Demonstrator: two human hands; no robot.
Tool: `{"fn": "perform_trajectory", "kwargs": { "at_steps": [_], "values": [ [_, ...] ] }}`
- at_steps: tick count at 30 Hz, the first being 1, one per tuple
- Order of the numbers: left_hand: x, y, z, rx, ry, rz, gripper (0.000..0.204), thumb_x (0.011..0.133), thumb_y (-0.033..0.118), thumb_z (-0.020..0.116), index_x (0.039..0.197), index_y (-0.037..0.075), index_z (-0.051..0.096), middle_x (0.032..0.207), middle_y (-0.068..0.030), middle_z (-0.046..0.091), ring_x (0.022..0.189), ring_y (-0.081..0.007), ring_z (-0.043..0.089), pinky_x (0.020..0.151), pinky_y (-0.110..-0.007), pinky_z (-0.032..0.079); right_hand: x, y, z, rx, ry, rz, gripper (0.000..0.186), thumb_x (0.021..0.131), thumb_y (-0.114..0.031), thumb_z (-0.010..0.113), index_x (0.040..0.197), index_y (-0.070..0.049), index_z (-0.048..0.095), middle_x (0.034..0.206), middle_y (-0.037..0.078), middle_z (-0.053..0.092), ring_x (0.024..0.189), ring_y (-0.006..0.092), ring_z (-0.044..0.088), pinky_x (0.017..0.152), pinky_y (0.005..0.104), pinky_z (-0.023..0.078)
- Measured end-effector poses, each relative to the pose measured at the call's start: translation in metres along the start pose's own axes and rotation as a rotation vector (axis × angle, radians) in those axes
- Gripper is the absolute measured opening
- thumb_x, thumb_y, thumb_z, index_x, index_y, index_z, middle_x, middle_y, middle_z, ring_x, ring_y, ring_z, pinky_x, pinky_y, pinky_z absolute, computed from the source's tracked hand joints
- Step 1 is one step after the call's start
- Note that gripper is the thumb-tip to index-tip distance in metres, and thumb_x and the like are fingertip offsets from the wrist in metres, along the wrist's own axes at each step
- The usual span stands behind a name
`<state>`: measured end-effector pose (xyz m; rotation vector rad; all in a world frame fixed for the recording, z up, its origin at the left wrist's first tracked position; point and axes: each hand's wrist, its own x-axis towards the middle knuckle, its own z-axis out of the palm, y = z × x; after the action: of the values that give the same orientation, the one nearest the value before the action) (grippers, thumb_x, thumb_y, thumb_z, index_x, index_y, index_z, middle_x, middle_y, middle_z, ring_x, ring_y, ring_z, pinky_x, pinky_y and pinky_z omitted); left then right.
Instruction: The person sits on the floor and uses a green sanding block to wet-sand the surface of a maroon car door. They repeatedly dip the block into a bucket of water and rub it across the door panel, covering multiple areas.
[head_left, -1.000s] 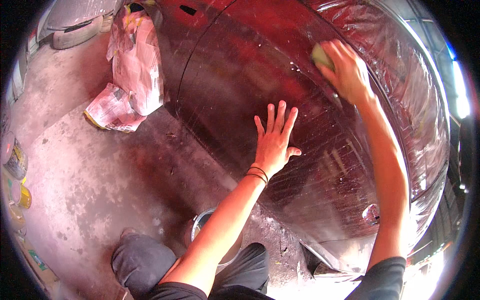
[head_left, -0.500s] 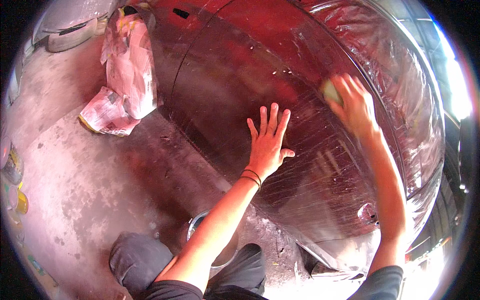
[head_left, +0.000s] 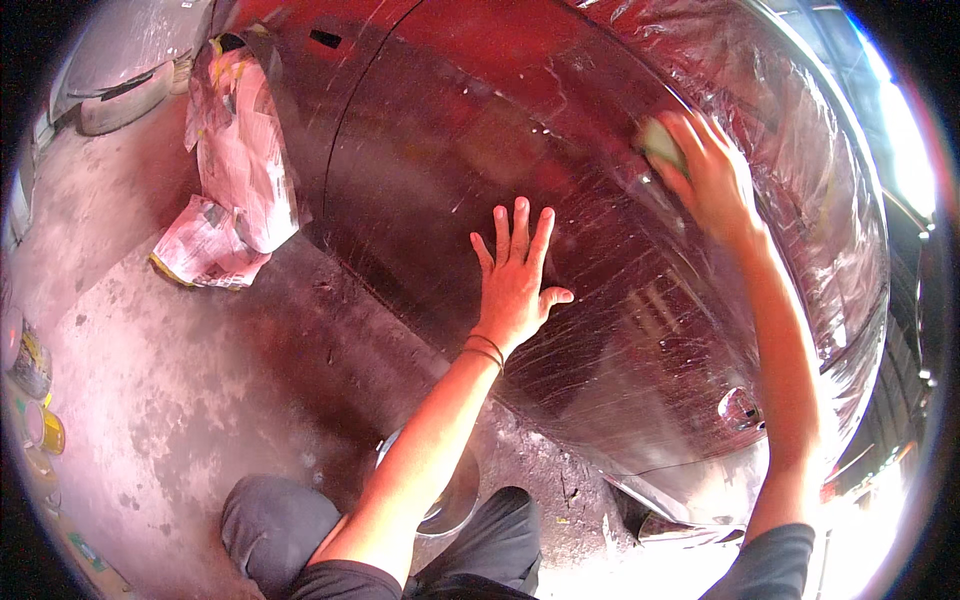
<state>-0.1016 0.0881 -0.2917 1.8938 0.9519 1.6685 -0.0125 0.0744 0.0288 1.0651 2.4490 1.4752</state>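
A dark red car body panel (head_left: 430, 180), scuffed with pale streaks, curves across the middle of the view. My left hand (head_left: 512, 285) lies flat on it, fingers spread, with thin bands round the wrist. Farther up and to the right, my right hand (head_left: 712, 172) is closed over a pale greenish sanding pad (head_left: 660, 145), pressed to the panel near its upper edge. The pad is slightly blurred and partly covered by the fingers. Below the right hand, a round recess (head_left: 740, 408) shows in the panel beside my right forearm.
Clear plastic sheeting (head_left: 800, 150) covers the car above the panel. A wheel wrapped in paper (head_left: 240, 150) stands at the left. Between my knees sits a metal bucket (head_left: 455, 500), partly behind my left forearm. Several cans, one a yellow can (head_left: 50, 430), line the far left floor.
My right hand has shifted slightly up along the panel's edge with the sanding pad. My left hand remains flat on the panel, appearing a little farther left as the view shifts.
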Motion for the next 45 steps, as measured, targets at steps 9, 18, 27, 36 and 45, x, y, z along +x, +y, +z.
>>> {"fn": "perform_trajectory", "kwargs": {
  "at_steps": [9,18,27,36,45],
  "values": [
    [-0.005,0.007,0.006,-0.02,-0.009,0.016,0.127,0.076,0.044,0.088,0.173,0.018,0.01,0.179,-0.0212,-0.002,0.163,-0.0492,-0.001,0.122,-0.078,0.006,0.094,-0.014,0.053,-0.042,0.059,0.013,0.036,0.096,-0.034,0.072,0.117,-0.008,0.059,0.11,0.014,0.066,0.103,0.0387,0.067,0.083,0.051,0.058],
    [0.001,-0.005,0.002,0.024,0.023,0.017,0.129,0.076,0.045,0.088,0.173,0.016,0.009,0.178,-0.0233,-0.002,0.163,-0.0509,-0.002,0.12,-0.081,0.005,-0.09,0.031,-0.017,0.002,-0.03,0.044,0.049,0.09,-0.024,0.08,0.131,-0.005,0.061,0.117,0.016,0.065,0.108,0.0392,0.067,0.091,0.0475,0.058],
    [-0.005,0.001,0.005,-0.004,0.0,0.032,0.128,0.075,0.043,0.088,0.173,0.017,0.01,0.178,-0.0237,-0.001,0.163,-0.0504,-0.002,0.121,-0.079,0.007,0.059,0.008,0.036,0.034,-0.02,0.009,0.038,0.096,-0.031,0.073,0.121,-0.006,0.058,0.112,0.017,0.064,0.106,0.0403,0.066,0.087,0.0507,0.057],
    [0.007,-0.007,-0.003,0.022,0.052,0.017,0.131,0.074,0.042,0.09,0.173,0.017,0.009,0.178,-0.0228,-0.004,0.163,-0.0495,-0.004,0.121,-0.08,0.006,-0.053,0.006,-0.02,0.028,-0.042,0.051,0.045,0.09,-0.023,0.08,0.127,-0.005,0.061,0.114,0.016,0.065,0.107,0.0388,0.066,0.09,0.0488,0.057],
    [-0.004,-0.009,-0.001,0.045,-0.027,0.019,0.127,0.077,0.046,0.087,0.173,0.019,0.008,0.179,-0.0223,-0.004,0.163,-0.0488,-0.003,0.122,-0.078,0.008,0.053,0.005,0.04,0.0,0.062,0.093,0.038,0.096,-0.032,0.072,0.124,-0.011,0.06,0.116,0.016,0.067,0.107,0.0399,0.067,0.089,0.0503,0.058]
  ]
}}
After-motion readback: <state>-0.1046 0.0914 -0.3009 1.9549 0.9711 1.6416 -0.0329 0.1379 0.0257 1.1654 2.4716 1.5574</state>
